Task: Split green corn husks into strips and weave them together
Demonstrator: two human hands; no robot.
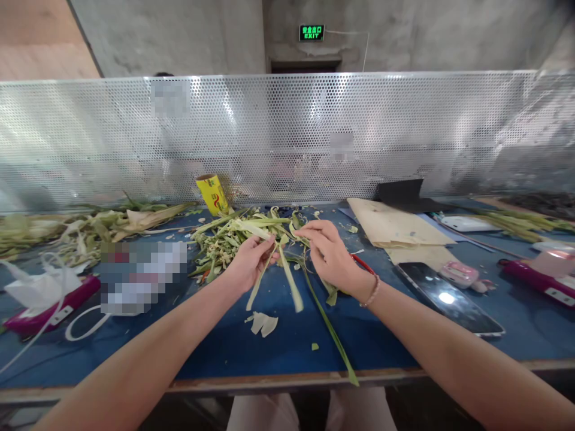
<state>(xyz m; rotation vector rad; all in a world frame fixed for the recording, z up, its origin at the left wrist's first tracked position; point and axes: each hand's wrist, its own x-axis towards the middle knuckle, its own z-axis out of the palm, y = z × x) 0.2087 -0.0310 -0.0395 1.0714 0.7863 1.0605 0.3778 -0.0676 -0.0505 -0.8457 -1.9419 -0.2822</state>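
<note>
Over the middle of the table, my left hand (252,258) is closed, pinching pale green husk strips (291,281) between thumb and fingers. Two of their ends hang down toward me. Just to the right, my right hand (330,254) has its thumb and index finger bent together on a thin pale strip end (293,231). Behind both hands lies a heap of twisted green husk pieces (220,244). A long green leaf strip (330,329) runs from below my right hand to the table's front edge. White scraps (263,323) lie in front of my left hand.
A yellow tube (212,194) stands behind the heap, before a perforated metal screen (287,131). More husks (103,230) lie left. Brown paper (395,221), a phone (449,298) and a pink case (459,274) lie right. A red handle (362,263) shows behind my right wrist.
</note>
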